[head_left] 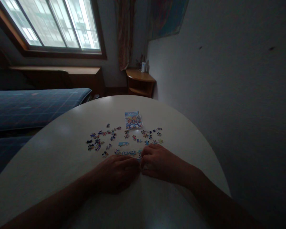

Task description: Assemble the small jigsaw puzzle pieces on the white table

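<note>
My left hand (119,172) rests low over the table with its fingers curled together. Opposite it, my right hand (154,159) is closed too, and the fingertips of both nearly meet. A light-blue jigsaw piece (139,155) shows at the fingertips, mostly covered by them. Just beyond my left hand lies a strip of joined pieces (128,152) in pale blue. Farther up is a short blue joined section (123,143). Loose jigsaw pieces lie in a left cluster (96,141) and a right cluster (150,133).
A printed puzzle packet (133,120) lies behind the pieces on the round white table (181,133). A wall (240,95) runs along the right side. Left of the table is a plaid-covered mattress (38,105); a corner shelf (140,76) stands beyond.
</note>
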